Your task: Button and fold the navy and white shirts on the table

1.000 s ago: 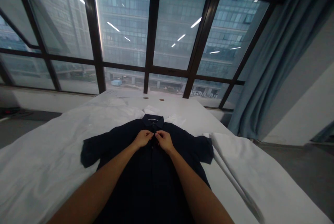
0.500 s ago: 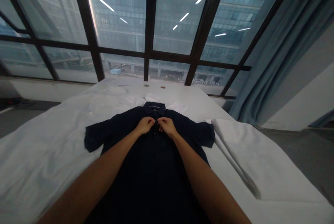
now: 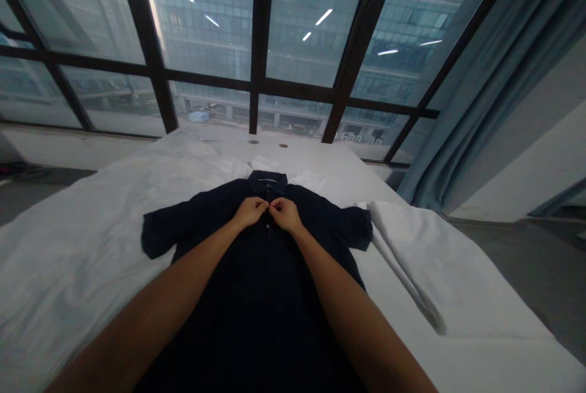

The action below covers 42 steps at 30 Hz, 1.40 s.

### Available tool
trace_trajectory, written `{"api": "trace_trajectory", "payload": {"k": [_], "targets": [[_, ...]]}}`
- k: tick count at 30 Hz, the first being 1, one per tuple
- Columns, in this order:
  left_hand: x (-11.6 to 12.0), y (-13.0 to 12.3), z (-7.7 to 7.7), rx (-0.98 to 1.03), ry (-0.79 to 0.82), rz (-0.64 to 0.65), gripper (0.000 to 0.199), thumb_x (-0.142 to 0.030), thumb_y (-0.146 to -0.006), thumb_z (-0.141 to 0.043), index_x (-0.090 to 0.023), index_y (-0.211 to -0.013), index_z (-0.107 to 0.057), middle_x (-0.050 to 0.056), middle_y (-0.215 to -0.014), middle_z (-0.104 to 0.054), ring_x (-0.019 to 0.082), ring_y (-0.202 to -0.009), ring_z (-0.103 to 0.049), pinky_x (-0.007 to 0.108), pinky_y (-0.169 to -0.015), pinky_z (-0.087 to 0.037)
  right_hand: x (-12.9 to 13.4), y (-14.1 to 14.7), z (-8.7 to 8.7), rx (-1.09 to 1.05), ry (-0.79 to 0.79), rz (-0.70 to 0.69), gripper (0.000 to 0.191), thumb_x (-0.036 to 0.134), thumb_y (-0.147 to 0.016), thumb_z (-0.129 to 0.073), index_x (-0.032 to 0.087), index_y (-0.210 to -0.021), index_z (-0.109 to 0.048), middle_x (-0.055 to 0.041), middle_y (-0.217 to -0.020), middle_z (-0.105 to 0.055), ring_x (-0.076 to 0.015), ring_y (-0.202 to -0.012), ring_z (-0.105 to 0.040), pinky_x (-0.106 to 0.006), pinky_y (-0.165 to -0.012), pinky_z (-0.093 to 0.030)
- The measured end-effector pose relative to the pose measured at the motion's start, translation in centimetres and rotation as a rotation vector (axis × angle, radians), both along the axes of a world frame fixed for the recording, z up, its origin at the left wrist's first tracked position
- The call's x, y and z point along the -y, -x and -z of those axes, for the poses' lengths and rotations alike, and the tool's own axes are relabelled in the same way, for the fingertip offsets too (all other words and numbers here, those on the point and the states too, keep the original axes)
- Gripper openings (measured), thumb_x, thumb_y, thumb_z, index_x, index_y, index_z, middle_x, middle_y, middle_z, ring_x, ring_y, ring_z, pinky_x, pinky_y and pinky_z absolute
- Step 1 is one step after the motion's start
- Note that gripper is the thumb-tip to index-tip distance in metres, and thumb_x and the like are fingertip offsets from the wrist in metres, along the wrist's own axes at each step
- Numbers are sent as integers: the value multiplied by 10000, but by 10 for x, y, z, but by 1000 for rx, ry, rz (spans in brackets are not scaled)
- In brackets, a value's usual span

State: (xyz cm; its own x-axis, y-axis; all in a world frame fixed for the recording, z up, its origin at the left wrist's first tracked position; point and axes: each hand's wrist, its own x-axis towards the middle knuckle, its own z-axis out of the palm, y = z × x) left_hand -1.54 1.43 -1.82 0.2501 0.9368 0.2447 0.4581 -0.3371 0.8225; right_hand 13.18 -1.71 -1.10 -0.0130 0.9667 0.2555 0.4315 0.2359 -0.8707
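Observation:
A dark navy short-sleeved shirt (image 3: pixel 270 277) lies front up, its collar toward the windows and its sleeves spread to both sides. Just below the collar, my left hand (image 3: pixel 251 211) pinches the shirt's front placket from the left. My right hand (image 3: pixel 284 215) pinches the placket from the right, its fingertips meeting those of my left hand. A small button (image 3: pixel 268 226) shows on the placket just under my fingers. Whatever lies between the fingertips is too small to make out.
White crumpled cloth (image 3: pixel 91 234) covers the left of the white table (image 3: pixel 320 164). Folded white fabric (image 3: pixel 439 265) lies to the right. Small white papers are near the collar. Windows stand behind, with a grey-blue curtain (image 3: pixel 476 88) at right.
My hands have come closer together, and their fingertips now meet at the placket. The whole view has shifted slightly, with the shirt appearing a little higher and further left.

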Motion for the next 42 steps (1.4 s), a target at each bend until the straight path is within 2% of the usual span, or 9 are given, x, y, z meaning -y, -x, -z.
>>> {"api": "trace_trajectory", "payload": {"k": [8, 15, 20, 22, 24, 28, 31, 35, 42], "targets": [[5, 2, -3, -50, -112, 21, 236, -303, -841, -500, -140, -830, -671, 52, -791, -692, 163, -701, -616, 256, -645, -453, -4, 0, -8, -66, 192, -30, 144, 232, -821, -506, 165, -702, -550, 57, -486, -507, -71, -359, -492, -154, -362, -343], [14, 2, -10, -143, -191, -9, 184, -256, -849, -524, -148, -826, -671, 50, -777, -695, 169, -720, -629, 264, -683, -470, -3, -2, -14, -84, 283, -103, 240, 203, -836, -457, 168, -604, -505, 61, -463, -470, -52, -325, -411, -162, -349, -289], [19, 2, -17, -187, -85, -116, 153, -239, -838, -581, -140, -912, -672, 59, -838, -707, 147, -693, -652, 251, -688, -496, 7, 0, -19, 154, 123, 33, 131, 203, -830, -513, 159, -762, -616, 26, -546, -580, -86, -432, -542, -175, -465, -396], [23, 4, -22, -238, -20, -105, 179, -209, -856, -550, -134, -972, -664, 58, -823, -711, 130, -626, -651, 240, -656, -502, 16, -1, -24, 268, 30, 97, 111, 199, -816, -541, 157, -828, -643, -7, -621, -639, -108, -513, -588, -188, -521, -421], [28, 9, -28, -291, 11, -58, 169, -180, -846, -546, -142, -948, -676, 44, -781, -711, 125, -610, -652, 224, -636, -496, 29, -2, -31, 395, -17, 107, 111, 221, -802, -572, 163, -832, -661, -37, -693, -675, -129, -585, -611, -203, -548, -420], [44, 15, -35, -413, 36, 5, 83, -175, -744, -631, -178, -715, -709, 36, -723, -706, 152, -688, -657, 211, -652, -469, 52, 0, -40, 645, 84, 15, 250, 379, -794, -599, 166, -691, -678, -82, -691, -682, -175, -638, -626, -236, -544, -395], [56, 11, -35, -483, 81, 11, 97, -193, -712, -642, -192, -654, -720, 39, -682, -700, 160, -667, -647, 211, -620, -447, 61, 4, -40, 716, 132, 30, 251, 352, -788, -585, 156, -670, -689, -107, -711, -692, -190, -667, -637, -242, -557, -394], [63, 3, -36, -506, 115, 15, 143, -187, -726, -609, -188, -669, -739, 47, -684, -705, 154, -655, -638, 209, -592, -423, 63, 2, -34, 613, 126, 62, 204, 264, -783, -564, 147, -669, -687, -89, -697, -693, -161, -655, -638, -212, -566, -406], [70, 4, -38, -429, 144, 89, 201, -242, -753, -566, -188, -707, -754, -5, -636, -672, 121, -586, -581, 204, -550, -385, 59, -16, -14, 199, 250, -56, 189, 188, -806, -497, 139, -725, -660, -16, -635, -665, -66, -430, -541, -150, -447, -386]]}}
